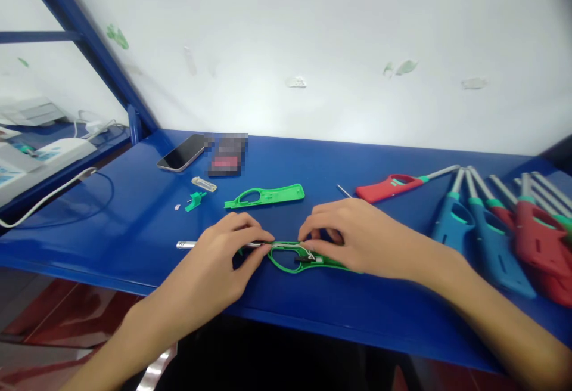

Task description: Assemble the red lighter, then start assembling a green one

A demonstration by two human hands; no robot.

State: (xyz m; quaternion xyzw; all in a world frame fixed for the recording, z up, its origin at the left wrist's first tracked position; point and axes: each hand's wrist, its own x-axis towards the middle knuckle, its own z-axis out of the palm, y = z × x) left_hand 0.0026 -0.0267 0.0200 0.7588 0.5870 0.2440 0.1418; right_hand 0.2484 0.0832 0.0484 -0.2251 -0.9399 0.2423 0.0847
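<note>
On the blue table lies an opened green utility lighter (pixel 291 270), its inner parts and a thin pale wire (pixel 308 251) showing. My left hand (pixel 232 254) is closed, thumb and finger pinching the lighter at the joint between the handle and its silver metal tube (pixel 185 245). My right hand (pixel 353 239) has thumb and finger closed on the upper edge of the handle beside the wire and covers its right end. Whether the right fingertips grip the wire or the shell, I cannot tell. Beyond my hands lies the loose green handle half (pixel 272 196).
A small green part (pixel 195 201) and a clear part (pixel 204 184) lie left of the loose half. Behind them are a phone (pixel 182 152) and a blurred dark item (pixel 229 154). A red lighter (pixel 388 187) and several blue and red lighters (pixel 496 242) lie right.
</note>
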